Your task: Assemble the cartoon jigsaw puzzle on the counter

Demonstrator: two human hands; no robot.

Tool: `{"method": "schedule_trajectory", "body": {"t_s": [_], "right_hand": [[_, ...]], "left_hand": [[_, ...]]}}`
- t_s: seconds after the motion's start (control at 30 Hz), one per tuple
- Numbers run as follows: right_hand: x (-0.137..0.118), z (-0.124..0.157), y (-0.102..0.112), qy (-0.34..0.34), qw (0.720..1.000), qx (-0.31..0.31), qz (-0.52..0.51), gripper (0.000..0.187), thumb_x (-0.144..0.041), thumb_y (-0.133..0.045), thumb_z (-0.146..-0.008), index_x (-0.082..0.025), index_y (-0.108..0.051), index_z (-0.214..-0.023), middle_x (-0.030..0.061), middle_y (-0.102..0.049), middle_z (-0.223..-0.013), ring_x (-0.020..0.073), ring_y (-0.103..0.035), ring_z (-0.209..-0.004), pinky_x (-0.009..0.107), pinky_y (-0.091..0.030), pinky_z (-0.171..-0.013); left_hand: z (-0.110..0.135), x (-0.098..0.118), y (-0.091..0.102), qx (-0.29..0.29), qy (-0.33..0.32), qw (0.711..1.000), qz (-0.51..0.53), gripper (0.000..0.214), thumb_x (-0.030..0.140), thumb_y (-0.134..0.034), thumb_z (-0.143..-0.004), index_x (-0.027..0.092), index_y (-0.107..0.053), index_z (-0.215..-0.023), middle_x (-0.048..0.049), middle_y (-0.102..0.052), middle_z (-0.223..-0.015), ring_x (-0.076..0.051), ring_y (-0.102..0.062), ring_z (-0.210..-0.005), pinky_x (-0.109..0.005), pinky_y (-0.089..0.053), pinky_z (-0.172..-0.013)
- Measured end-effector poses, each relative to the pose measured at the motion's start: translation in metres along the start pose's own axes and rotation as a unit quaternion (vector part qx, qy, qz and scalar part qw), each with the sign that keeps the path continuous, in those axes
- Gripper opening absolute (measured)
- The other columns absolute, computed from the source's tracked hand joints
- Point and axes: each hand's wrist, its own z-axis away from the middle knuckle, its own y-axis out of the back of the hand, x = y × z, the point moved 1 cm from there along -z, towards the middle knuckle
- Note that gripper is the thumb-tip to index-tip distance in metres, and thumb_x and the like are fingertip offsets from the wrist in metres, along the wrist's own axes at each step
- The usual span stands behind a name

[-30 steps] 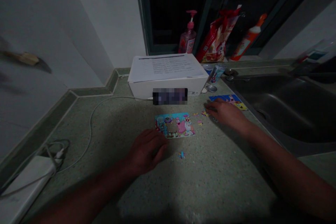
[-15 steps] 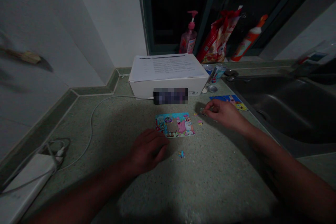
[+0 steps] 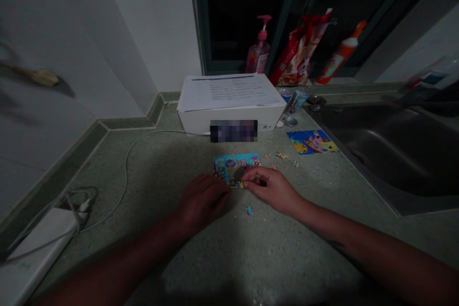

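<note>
On the counter lies a small jigsaw puzzle [image 3: 236, 157], partly assembled, with bright cartoon figures and a gap in its middle. My right hand [image 3: 274, 189] is over its lower right part, thumb and fingers pinching a small yellow puzzle piece [image 3: 241, 184] at the gap. My left hand [image 3: 204, 201] rests at the puzzle's lower left corner, fingers lying forward and slightly bent, with nothing visible in them; the fingertips are partly hidden. Several loose puzzle pieces [image 3: 281, 155] are scattered right of the puzzle. A few blue ones [image 3: 248, 210] lie in front of it.
A white box [image 3: 229, 114] topped with a printed sheet stands behind. Right of it are a tilted tin can [image 3: 298, 100], a round lid [image 3: 290, 121] and a blue cartoon picture card [image 3: 312, 142]. A metal sink [image 3: 398, 148] borders the right. A cable [image 3: 125, 162] runs along the left.
My right hand has moved left from the loose pieces to the puzzle, bringing a piece along. The picture card is now uncovered. My left hand has stayed nearly still.
</note>
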Motion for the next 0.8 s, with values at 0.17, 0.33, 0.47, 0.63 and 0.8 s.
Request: {"method": "schedule_trajectory", "body": {"t_s": [0.17, 0.33, 0.47, 0.63, 0.8], "right_hand": [[-0.002, 0.002, -0.006, 0.016, 1.0, -0.001, -0.019, 0.006, -0.027, -0.07, -0.09, -0.022, -0.074, -0.093, -0.0009, -0.072, -0.079, 0.0136, -0.061, -0.066, 0.028, -0.047, -0.063], [-0.002, 0.003, -0.011, 0.019, 1.0, 0.0, -0.017, 0.004, -0.025, -0.071, -0.09, -0.022, -0.073, -0.092, -0.0013, -0.072, -0.079, 0.0133, -0.059, -0.065, 0.028, -0.046, -0.061], [-0.002, 0.004, -0.014, 0.021, 0.999, -0.006, -0.027, 0.004, -0.023, -0.07, -0.089, -0.022, -0.073, -0.091, -0.001, -0.072, -0.079, 0.014, -0.061, -0.067, 0.028, -0.047, -0.062], [-0.003, 0.005, -0.016, 0.029, 0.999, -0.01, -0.032, 0.003, -0.024, -0.07, -0.09, -0.021, -0.072, -0.091, -0.0018, -0.07, -0.077, 0.0132, -0.061, -0.065, 0.027, -0.048, -0.061], [-0.006, 0.007, -0.016, 0.072, 0.997, 0.001, 0.029, 0.007, -0.024, -0.072, -0.091, -0.022, -0.072, -0.098, -0.0045, -0.064, -0.071, 0.0119, -0.056, -0.058, 0.025, -0.046, -0.055]], "left_hand": [[0.001, 0.0, 0.0, -0.003, 0.018, 1.0, -0.008, 0.008, 0.018, -0.065, -0.099, 0.022, -0.065, -0.106, -0.0032, -0.077, -0.093, -0.019, -0.071, -0.083, -0.034, -0.056, -0.076], [0.001, 0.0, -0.002, -0.01, 0.01, 1.0, -0.005, 0.006, 0.017, -0.064, -0.099, 0.022, -0.066, -0.102, -0.0023, -0.077, -0.091, -0.018, -0.071, -0.082, -0.033, -0.054, -0.075], [0.001, -0.001, -0.003, -0.011, 0.004, 1.0, 0.0, 0.007, 0.016, -0.063, -0.099, 0.022, -0.066, -0.102, -0.0018, -0.077, -0.09, -0.018, -0.071, -0.082, -0.033, -0.054, -0.075], [0.0, 0.001, -0.001, -0.018, 0.011, 1.0, -0.001, 0.007, 0.016, -0.062, -0.099, 0.022, -0.066, -0.101, -0.0025, -0.076, -0.088, -0.018, -0.07, -0.079, -0.033, -0.053, -0.073], [0.0, 0.002, 0.0, -0.022, 0.026, 0.999, 0.0, 0.009, 0.016, -0.063, -0.097, 0.022, -0.064, -0.102, -0.0026, -0.075, -0.089, -0.019, -0.07, -0.08, -0.034, -0.054, -0.073]]}}
